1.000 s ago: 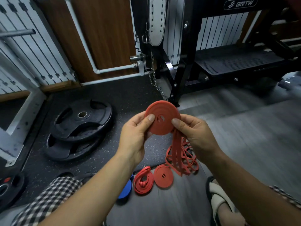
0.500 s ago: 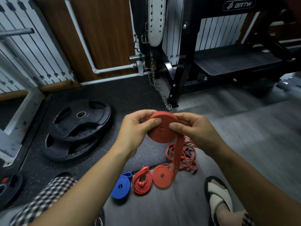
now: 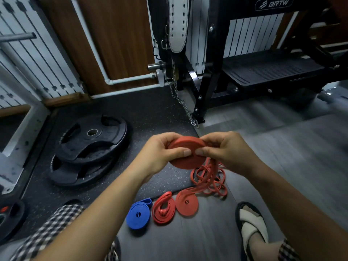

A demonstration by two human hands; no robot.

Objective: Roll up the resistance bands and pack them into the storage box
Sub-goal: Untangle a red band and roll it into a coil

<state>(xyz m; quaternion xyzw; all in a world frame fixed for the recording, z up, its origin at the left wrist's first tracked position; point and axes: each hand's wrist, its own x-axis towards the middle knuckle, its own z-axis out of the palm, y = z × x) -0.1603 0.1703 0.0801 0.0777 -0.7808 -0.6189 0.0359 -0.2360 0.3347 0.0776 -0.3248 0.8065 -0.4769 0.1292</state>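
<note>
Head view showed us black weight plates [image 3: 90, 140] on the left. A blue rolled band [image 3: 138, 215] and a red band [image 3: 162, 210] lay on the floor. Our left hand [image 3: 160, 155] and right hand [image 3: 229, 153] both pinched the big orange roll [image 3: 186, 157] in the air. Its loose end [image 3: 209, 178] hung down to the floor.

rolled red band [image 3: 185, 157]: centre covered by both thumbs; the fingers of left hand [image 3: 160, 153] and right hand [image 3: 229, 149] are mostly hidden behind it. Loose tail [image 3: 204, 180] motion-blurred, strands can't be counted. Lower weight plate [image 3: 75, 176] mostly under upper plate [image 3: 94, 140]. Small plate [image 3: 9, 217] cut by left edge, sandalled foot [image 3: 250, 225] by bottom edge
</note>
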